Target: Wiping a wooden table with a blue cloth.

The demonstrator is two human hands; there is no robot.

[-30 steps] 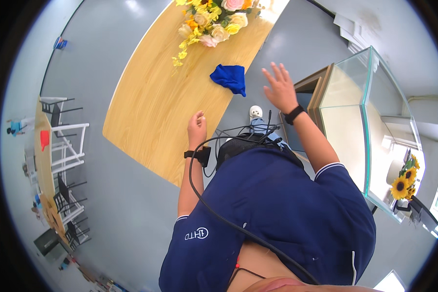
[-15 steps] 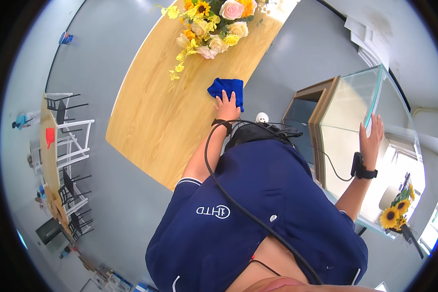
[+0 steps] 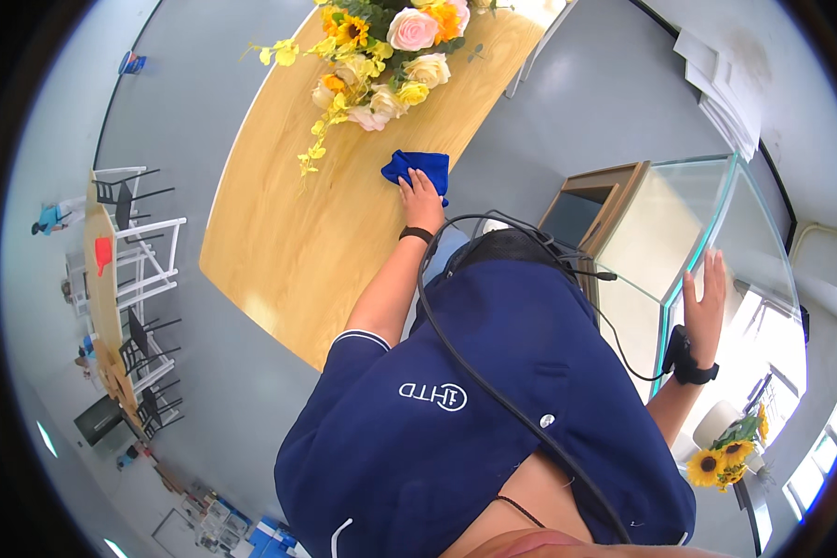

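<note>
Tabletop (image 3: 316, 232), blue cloth (image 3: 432, 164) by its edge, left fingers (image 3: 417, 184) atop

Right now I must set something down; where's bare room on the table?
The wooden table is bare between its left edge, the trailing yellow flowers and the left forearm. It's crowded around the bouquet and near the right edge, where the left hand touches the blue cloth.
</note>
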